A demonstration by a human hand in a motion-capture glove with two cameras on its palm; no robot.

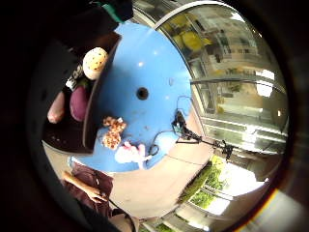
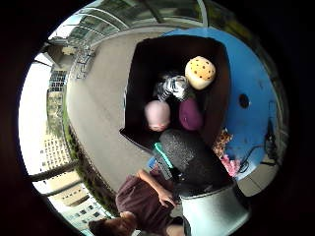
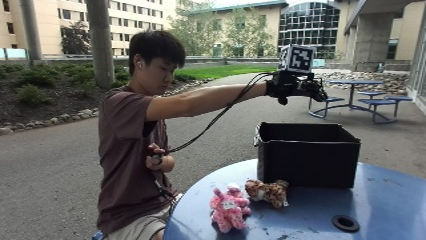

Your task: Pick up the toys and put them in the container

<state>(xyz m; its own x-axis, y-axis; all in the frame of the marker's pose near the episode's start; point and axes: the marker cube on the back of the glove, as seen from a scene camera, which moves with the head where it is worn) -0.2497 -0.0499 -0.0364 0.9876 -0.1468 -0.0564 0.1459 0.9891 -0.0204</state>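
Outside view: grip (image 3: 297, 86) above container (image 3: 307, 162).

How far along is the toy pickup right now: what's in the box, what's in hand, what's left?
Done: four toys lie in the black container: a yellow spotted toy, a striped toy, a pink toy and a purple toy. In hand: nothing seen; the gloved right hand hovers above the container. Left: the pink plush and the spotted brown plush on the blue table.

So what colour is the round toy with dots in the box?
The round toy is pale yellow with dark dots; the thumb side palm view shows it best.
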